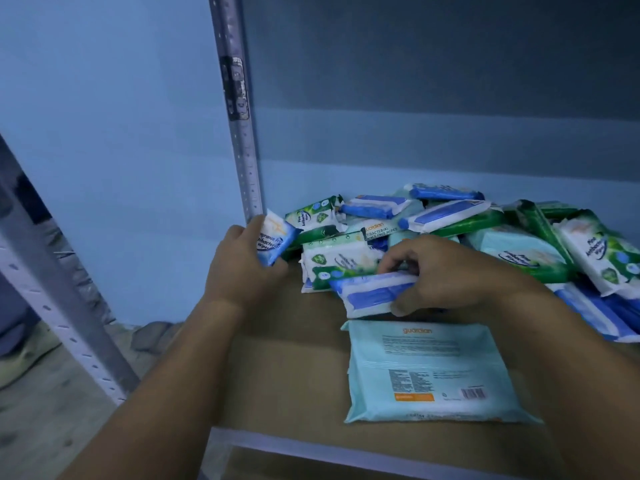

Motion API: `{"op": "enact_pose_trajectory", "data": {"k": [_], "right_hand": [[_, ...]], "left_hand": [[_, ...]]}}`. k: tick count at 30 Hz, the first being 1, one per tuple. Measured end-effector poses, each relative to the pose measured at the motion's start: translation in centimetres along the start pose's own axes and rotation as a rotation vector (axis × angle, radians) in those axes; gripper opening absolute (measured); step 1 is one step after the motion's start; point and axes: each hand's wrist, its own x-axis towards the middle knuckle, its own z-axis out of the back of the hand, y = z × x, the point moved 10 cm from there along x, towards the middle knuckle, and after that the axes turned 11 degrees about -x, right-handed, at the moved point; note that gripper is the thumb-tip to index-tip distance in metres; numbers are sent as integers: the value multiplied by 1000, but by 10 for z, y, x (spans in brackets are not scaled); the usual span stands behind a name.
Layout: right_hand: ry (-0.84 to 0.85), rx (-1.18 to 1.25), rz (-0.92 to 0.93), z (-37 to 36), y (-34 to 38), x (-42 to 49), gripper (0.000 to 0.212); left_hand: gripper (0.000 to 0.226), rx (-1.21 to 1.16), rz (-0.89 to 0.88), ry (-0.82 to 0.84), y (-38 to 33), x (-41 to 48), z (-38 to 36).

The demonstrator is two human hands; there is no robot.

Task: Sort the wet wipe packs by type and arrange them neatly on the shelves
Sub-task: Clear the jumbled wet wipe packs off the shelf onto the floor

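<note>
Blue-and-white wrappers fill both hands as a person sorts wet wipes on a brown shelf (pixel 294 358). The mixed pile (pixel 450 216) of blue, green and teal packs is heaped at the back right. One teal pack (pixel 433 368) lies flat, printed back up, near the front edge.

The left hand (pixel 242 261) grips a blue pack (pixel 275 240) upright, just beside the metal post (pixel 242 150) in the shelf's left rear corner. The right hand (pixel 450 271) pinches a second blue pack (pixel 370 294) at the front of the pile, fingers over its top and thumb under its near edge.

The step in hand appears to be gathering the blue type on the left. Done well, the second pack likely comes up and clear of the green packs (pixel 332 261) it rests against, not dragged, so the loose heap does not slide. Checking the print matters: the blue wrapper reads fragrance free, the green ones pine. Holding the body, not the thin seam, should keep the soft wrapper flat. It then stands against the first, same face forward.

Both bare forearms reach in from the lower frame. The left hand stands on edge, its back towards the camera. The right is palm down, knuckles raised, wrist angled inward.
</note>
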Motion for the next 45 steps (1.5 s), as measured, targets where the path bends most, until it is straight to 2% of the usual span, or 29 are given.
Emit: {"op": "enact_pose_trajectory", "data": {"k": [4,7,11,13,17,19,22,24,28,31,33,37,40,45], "right_hand": [[-112,107,83,21,8,3,38],[-222,98,97,10,12,28,37],[-128,-152,125,-43,26,55,43],[-101,-246,124,-54,34,57,56],[3,-391,57,-65,37,59,111],[19,-457,37,-70,39,60,125],[34,-517,17,-73,40,64,134],[16,-536,5,-69,41,66,126],[-44,-570,48,-60,49,66,84],[-32,-494,48,-58,48,64,74],[-75,-431,53,-54,48,62,65],[-159,-377,125,-50,51,53,51],[-192,-358,132,-46,49,49,31],[-320,-217,59,-16,37,40,27]], "left_hand": [[82,65,28,-104,32,-7,-8],[69,136,25,-133,43,-2,-5],[57,207,73,7,50,1,-19],[51,238,83,35,50,3,-22],[62,259,125,5,53,1,-20],[70,231,149,-35,51,-3,-16],[68,210,247,-22,56,-4,-12],[65,248,301,30,58,-3,-10],[55,358,403,250,61,-5,-11],[57,380,449,481,53,-8,-5],[52,434,440,577,44,-10,3],[46,473,401,619,30,-11,15],[44,446,387,616,23,-13,17],[47,404,344,577,6,-10,25]]}}
